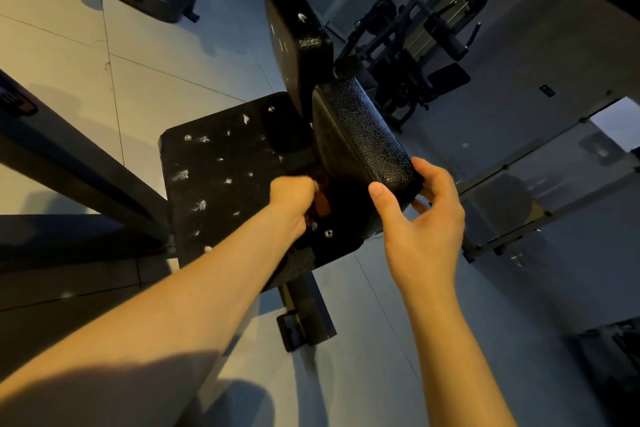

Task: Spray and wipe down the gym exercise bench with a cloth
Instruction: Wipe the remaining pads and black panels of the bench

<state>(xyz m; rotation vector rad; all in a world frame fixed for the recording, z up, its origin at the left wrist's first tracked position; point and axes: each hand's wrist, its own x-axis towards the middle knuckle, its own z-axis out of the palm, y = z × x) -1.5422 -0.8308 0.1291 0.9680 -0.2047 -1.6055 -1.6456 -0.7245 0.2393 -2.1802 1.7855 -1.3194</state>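
A black textured bench pad stands tilted up on edge in the middle of the view. My right hand grips its near end, thumb on top and fingers curled underneath. Left of it lies a flat black board with screws and white specks. My left hand is curled round a brown-orange cloth, pressed into the gap between the board and the pad. Most of the cloth is hidden by my fist. A second black pad rises behind. No spray bottle is in view.
The bench's metal foot stands on a pale tiled floor. Dark frame beams run along the left. Another exercise machine stands at the back right, and a glass-panelled structure is on the right.
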